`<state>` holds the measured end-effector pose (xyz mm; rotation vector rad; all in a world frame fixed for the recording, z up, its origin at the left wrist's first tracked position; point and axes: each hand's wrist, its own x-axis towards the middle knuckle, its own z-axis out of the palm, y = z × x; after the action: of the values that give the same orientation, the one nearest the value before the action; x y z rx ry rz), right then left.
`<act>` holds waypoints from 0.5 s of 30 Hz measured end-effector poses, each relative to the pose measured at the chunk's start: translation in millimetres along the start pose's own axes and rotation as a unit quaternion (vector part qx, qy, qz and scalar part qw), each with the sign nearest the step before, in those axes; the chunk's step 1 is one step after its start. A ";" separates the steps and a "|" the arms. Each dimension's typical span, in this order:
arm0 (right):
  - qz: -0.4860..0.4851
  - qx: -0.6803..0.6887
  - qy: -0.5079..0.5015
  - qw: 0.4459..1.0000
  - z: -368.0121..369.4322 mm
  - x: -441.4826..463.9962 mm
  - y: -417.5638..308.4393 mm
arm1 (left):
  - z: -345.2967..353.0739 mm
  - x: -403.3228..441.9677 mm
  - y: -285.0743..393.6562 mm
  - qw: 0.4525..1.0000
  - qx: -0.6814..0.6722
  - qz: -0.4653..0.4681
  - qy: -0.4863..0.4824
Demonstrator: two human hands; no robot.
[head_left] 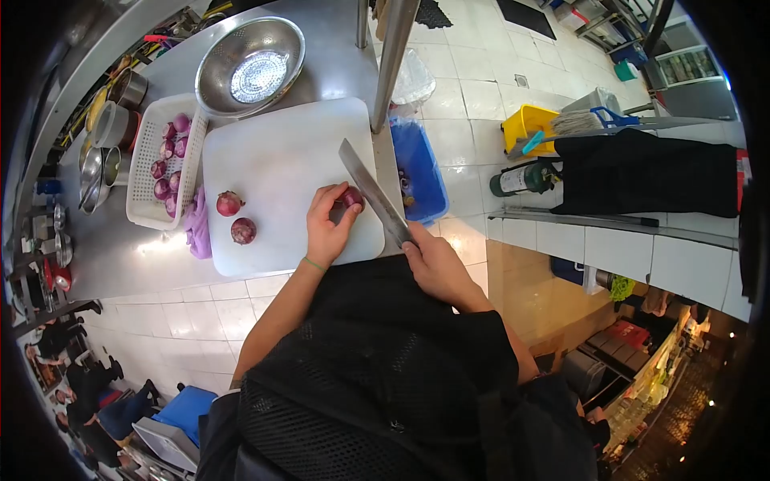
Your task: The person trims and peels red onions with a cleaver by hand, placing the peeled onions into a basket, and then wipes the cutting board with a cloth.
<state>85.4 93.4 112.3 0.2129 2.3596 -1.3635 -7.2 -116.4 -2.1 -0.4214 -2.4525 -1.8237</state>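
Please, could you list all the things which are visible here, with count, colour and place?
Counter: one, steel-grey, beneath the board
Cutting board: one, white, on the counter
Loose onions: two, red-purple, board's left side
Held onion: one, purple, left hand
Knife: one, grey, right hand
Basket: one, white, left of board; several purple onions inside
Colander: one, silver, beyond board
Cloth: one, purple, beside basket
Pots and bowls: several, mostly silver, far left
Bin: one, blue, right of counter
Bucket: one, yellow, right background
Cylinder: one, green, near bucket
People: several, dark clothes, lower left
Left hand: one, bare
Right hand: one, bare
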 end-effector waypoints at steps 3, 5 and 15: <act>-0.005 -0.028 0.015 0.999 3.1 2.2 -4.6 | 0.5 -1.8 2.3 1.000 -0.015 -0.018 0.002; 0.002 -0.062 0.013 0.998 4.5 5.0 -6.0 | -1.5 -1.0 2.9 1.000 0.012 0.008 0.004; 0.009 -0.043 0.027 0.999 4.0 2.7 -9.3 | -1.6 0.4 2.5 1.000 0.004 0.004 -0.002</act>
<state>81.0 85.0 116.8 0.2470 2.4487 -1.2593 -7.1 -117.2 0.8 -0.4350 -2.4552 -1.8120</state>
